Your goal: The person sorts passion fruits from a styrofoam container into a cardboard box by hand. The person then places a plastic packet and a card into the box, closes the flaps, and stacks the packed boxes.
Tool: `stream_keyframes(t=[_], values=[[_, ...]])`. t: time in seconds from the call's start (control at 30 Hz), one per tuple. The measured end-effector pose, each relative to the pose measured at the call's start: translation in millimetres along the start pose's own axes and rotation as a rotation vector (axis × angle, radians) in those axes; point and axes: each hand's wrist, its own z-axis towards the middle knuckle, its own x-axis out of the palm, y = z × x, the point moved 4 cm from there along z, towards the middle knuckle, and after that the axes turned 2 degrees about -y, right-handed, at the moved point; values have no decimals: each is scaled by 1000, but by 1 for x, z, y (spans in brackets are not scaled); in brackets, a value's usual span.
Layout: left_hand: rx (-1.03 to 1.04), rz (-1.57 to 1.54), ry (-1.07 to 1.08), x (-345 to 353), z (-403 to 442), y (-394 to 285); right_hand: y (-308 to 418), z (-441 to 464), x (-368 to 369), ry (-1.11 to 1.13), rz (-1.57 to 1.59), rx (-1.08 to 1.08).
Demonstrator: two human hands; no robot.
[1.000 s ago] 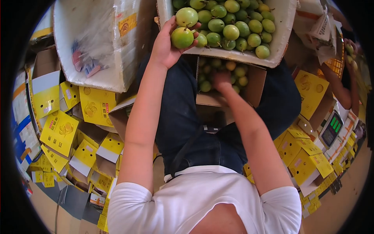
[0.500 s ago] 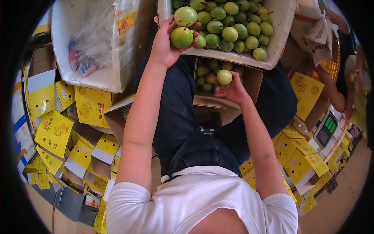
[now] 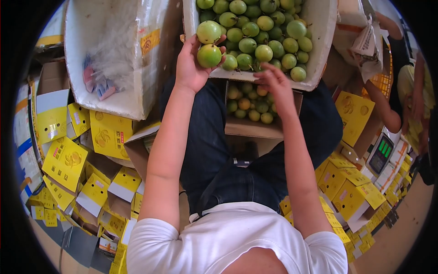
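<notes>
My left hand [image 3: 194,66] is closed around two green passion fruits [image 3: 209,55], one above the other, at the left edge of a white foam box [image 3: 315,68]. My right hand [image 3: 274,84], a little blurred, is empty with its fingers loosely apart at the foam box's near rim, just below a pale green passion fruit [image 3: 263,53] in the pile. Many green passion fruits fill that box. Below it, between my knees, a cardboard box [image 3: 251,129] contains more passion fruits, some yellowish; my right forearm passes beside it.
To the left stands another foam box [image 3: 139,86] with clear plastic bags [image 3: 112,59] inside. Yellow printed cartons [image 3: 66,162] are heaped on both sides. A digital scale [image 3: 381,153] is at the right, near another person's arm [image 3: 385,107].
My right hand has let go of its passion fruit at the cardboard box and moved up to the foam box's rim. My left hand still holds the same two fruits.
</notes>
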Motion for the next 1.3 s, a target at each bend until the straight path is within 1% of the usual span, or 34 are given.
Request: stream_keyframes(t=[0.03,0.07,0.1,0.13,0.17,0.23,0.27,0.33,0.37,0.43,0.5,0.53,0.6,0.63,0.7,0.73,0.77,0.83,0.9,0.93,1.0,1.03,1.1,1.13,1.17,1.2,1.23,1.27,1.3], values=[[4,2,8,0,0,0,-10,2,3,-25,-218,-97],[1,-5,5,0,-1,0,-22,4,6,-30,-285,-127],[-3,-13,10,2,0,0,-25,2,10,1,-222,-83],[6,-1,-6,2,0,0,-24,1,11,-27,-122,-14],[-10,-9,19,-1,1,1,-19,2,9,-121,-99,-34],[-49,-16,46,-4,0,2,9,15,-9,-359,-439,-398],[-60,9,44,-2,-1,3,26,25,-22,-468,-505,-570],[-63,62,29,5,-4,4,62,53,-53,-674,-658,-680],[-70,59,23,7,-4,5,75,73,-69,-702,-702,-694],[-86,30,14,8,-2,8,98,115,-91,-769,-977,-717],[-100,22,-31,12,-1,12,94,176,-119,-619,-1146,-543],[-86,26,-46,14,0,12,87,202,-126,-496,-1344,-223],[-101,36,-10,18,4,15,74,234,-123,-339,-1719,-50],[-105,51,2,18,7,16,71,245,-120,-321,-1815,-63],[-106,58,2,19,10,16,71,263,-120,-407,-1759,44],[-110,66,-24,21,11,16,71,263,-116,-455,-1857,24],[-113,72,-31,20,13,14,72,265,-115,-448,-1851,28],[-126,91,-18,19,15,16,77,255,-117,-428,-1879,-165],[-114,52,-16,14,18,17,95,232,-117,-326,-1838,-182],[-96,70,-15,14,17,14,103,210,-115,-415,-1734,-450],[-85,86,-109,4,15,14,134,145,-92,-552,-1406,-670],[-57,113,-166,3,14,13,133,114,-92,-562,-1118,-742],[-64,108,-169,-1,13,13,109,56,-94,-465,-450,-518],[-67,94,-178,-3,14,14,84,28,-94,-429,-245,-509],[-62,99,-188,-5,14,14,59,-3,-81,-429,-8,-330],[-62,102,-183,-4,13,14,27,-30,-76,-390,-43,-279],[-57,117,-114,0,13,13,5,-50,-66,-372,-356,-317],[-55,133,-44,4,12,13,-12,-65,-52,-275,-564,-166],[-50,151,-55,7,9,13,-47,-76,-49,-227,-624,-180]])
